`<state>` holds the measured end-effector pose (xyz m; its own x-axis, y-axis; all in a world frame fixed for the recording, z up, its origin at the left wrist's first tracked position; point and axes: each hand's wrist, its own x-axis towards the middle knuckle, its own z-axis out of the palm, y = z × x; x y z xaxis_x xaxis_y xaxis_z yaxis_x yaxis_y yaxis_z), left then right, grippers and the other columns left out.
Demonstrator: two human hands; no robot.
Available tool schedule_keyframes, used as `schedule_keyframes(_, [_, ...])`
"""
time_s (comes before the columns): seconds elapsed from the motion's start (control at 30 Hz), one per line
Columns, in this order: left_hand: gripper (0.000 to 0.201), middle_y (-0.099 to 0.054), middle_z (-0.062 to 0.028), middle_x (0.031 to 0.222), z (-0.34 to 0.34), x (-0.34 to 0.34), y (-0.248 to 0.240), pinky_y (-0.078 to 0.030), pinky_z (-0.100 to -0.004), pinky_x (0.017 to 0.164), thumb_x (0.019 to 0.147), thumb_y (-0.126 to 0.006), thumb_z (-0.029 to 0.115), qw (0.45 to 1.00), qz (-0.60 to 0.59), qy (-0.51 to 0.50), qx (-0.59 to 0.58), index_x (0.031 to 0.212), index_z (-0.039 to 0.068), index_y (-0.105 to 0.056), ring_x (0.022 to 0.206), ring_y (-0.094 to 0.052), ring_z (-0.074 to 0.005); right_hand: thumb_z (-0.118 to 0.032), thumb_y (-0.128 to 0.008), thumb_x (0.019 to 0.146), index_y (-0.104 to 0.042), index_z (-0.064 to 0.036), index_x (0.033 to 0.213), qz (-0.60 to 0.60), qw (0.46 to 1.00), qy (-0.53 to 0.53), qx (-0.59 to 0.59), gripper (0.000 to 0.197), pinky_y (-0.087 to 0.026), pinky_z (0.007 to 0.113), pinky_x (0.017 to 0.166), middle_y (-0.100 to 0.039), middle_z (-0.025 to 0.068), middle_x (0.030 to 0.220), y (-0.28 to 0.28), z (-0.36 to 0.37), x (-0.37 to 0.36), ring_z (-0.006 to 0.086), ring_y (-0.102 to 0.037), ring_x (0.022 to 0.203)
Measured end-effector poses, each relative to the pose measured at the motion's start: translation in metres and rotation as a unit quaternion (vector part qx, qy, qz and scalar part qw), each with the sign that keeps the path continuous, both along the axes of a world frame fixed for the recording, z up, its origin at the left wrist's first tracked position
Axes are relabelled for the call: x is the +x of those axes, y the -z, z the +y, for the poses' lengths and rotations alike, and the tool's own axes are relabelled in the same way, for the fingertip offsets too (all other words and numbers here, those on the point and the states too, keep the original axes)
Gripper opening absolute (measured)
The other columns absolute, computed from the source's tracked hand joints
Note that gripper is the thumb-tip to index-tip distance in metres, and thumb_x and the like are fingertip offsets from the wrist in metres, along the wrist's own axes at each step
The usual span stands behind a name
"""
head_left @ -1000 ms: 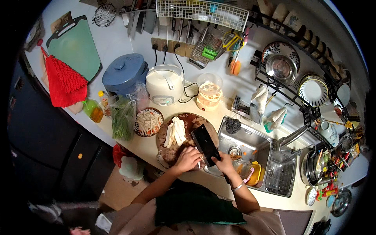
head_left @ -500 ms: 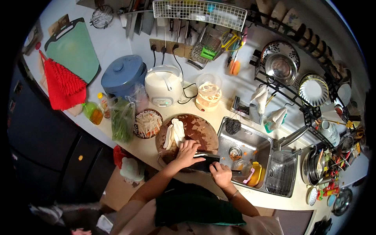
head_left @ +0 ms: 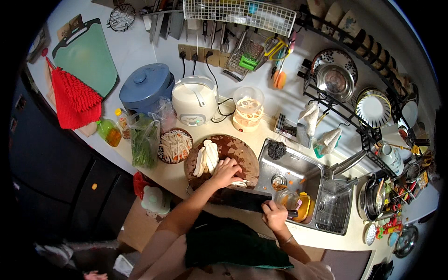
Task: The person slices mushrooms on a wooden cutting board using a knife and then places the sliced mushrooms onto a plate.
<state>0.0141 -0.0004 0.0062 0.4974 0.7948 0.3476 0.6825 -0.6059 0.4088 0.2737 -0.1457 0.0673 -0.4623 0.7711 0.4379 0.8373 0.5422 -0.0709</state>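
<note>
My right hand [head_left: 274, 214] grips the handle of a dark-bladed cleaver [head_left: 249, 200]. The blade lies across the near edge of a round wooden chopping board [head_left: 249, 156], pointing left. On the board, my left hand [head_left: 226, 173] is bent over, with its fingertips down beside the blade. Pale slices [head_left: 239, 184] show below its thumb, between hand and cleaver; the fingers partly hide them. Just beyond my left hand lies a pile of long whitish slices [head_left: 206, 157], perhaps mushroom. Left of the board stands a bowl of pale and orange shreds [head_left: 176, 145].
A steel sink [head_left: 291, 161] with a yellow container [head_left: 304, 207] adjoins the board on the right. Behind are a white rice cooker [head_left: 193, 103], an egg cooker [head_left: 248, 114] and a blue lidded pot [head_left: 145, 87]. Bagged greens [head_left: 143, 142] stand at left.
The cleaver has come toward me and right, showing more of its flat side, with my right hand following. My left hand has shifted slightly up and right, fingers repositioned over the slices.
</note>
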Motion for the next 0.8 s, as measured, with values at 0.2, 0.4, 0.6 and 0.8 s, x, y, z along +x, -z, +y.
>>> schedule_keyframes(0.2, [0.018, -0.062, -0.0092, 0.110, -0.014, -0.004, 0.016, -0.047, -0.0387, 0.093, 0.090, -0.067, 0.018, 0.972, -0.205, -0.072, -0.087, 0.103, 0.005, -0.068, 0.110, -0.055, -0.0311, -0.002, -0.077, 0.076, -0.065, -0.0055, 0.081, 0.502, 0.760, 0.146, -0.386, 0.014, -0.043, 0.029, 0.043, -0.063, 0.0020, 0.069, 0.044, 0.009, 0.044, 0.0162, -0.057, 0.048])
schedule_keyframes(0.4, [0.081, -0.009, -0.0367, 0.154, -0.088, 0.044, 0.032, -0.011, -0.0608, 0.115, 0.094, -0.058, 0.041, 0.969, -0.138, -0.190, -0.077, 0.147, -0.010, -0.025, 0.144, -0.008, -0.0530, -0.006, -0.076, 0.083, -0.065, -0.0057, 0.090, 0.582, 0.560, 0.216, -0.549, 0.013, -0.036, 0.025, 0.035, -0.063, 0.0008, 0.070, 0.069, 0.020, 0.041, 0.0099, -0.047, 0.040])
schedule_keyframes(0.6, [0.071, -0.014, -0.0351, 0.154, -0.082, 0.063, 0.033, -0.012, -0.0565, 0.117, 0.096, -0.054, 0.034, 0.959, -0.140, -0.236, -0.072, 0.147, -0.009, -0.028, 0.145, -0.012, -0.0510, -0.012, -0.076, 0.085, -0.063, -0.0097, 0.093, 0.509, 0.636, 0.093, -0.572, 0.015, -0.036, 0.026, 0.042, -0.057, -0.0039, 0.067, 0.067, 0.016, -0.027, 0.0087, -0.048, 0.047])
schedule_keyframes(0.8, [0.059, -0.023, -0.0290, 0.153, -0.063, 0.044, -0.019, -0.021, -0.0543, 0.115, 0.098, -0.051, 0.021, 0.957, -0.216, -0.194, 0.010, 0.148, -0.002, -0.031, 0.143, -0.019, -0.0498, -0.005, -0.068, 0.090, -0.061, -0.0045, 0.098, 0.494, 0.658, 0.079, -0.563, 0.011, -0.038, 0.025, 0.043, -0.056, -0.0016, 0.069, 0.010, 0.029, -0.049, 0.0085, -0.049, 0.046])
